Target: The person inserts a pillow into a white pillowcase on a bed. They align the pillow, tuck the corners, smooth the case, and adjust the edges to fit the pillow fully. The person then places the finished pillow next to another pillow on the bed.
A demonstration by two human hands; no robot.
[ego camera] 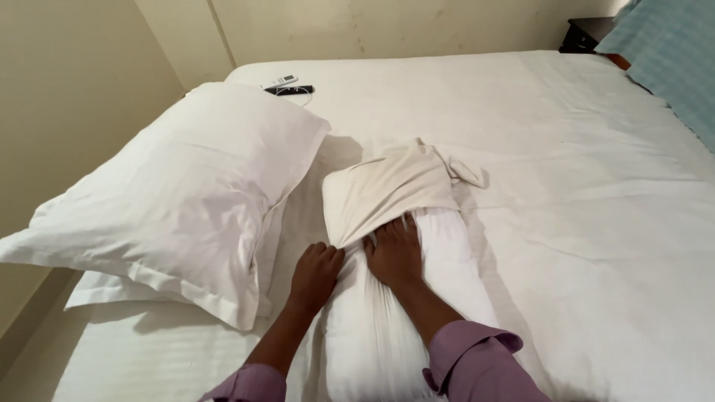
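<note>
Two cased pillows [179,186]; one bare pillow [395,313]; one pillowcase [387,186]; two remotes [287,84]; two hands [316,272]

Left hand [316,272] seemingly fisted in a grip, right hand [393,253] flat, fingers spread.

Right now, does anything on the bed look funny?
Yes. The pillow under both hands is only half inside its bunched, wrinkled pillowcase. Two remotes also lie on the sheet near the wall.

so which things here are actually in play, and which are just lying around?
In play:
- left hand
- right hand
- pillowcase
- bare pillow

Lying about:
- cased pillows
- two remotes
- nightstand
- blue cloth
</note>
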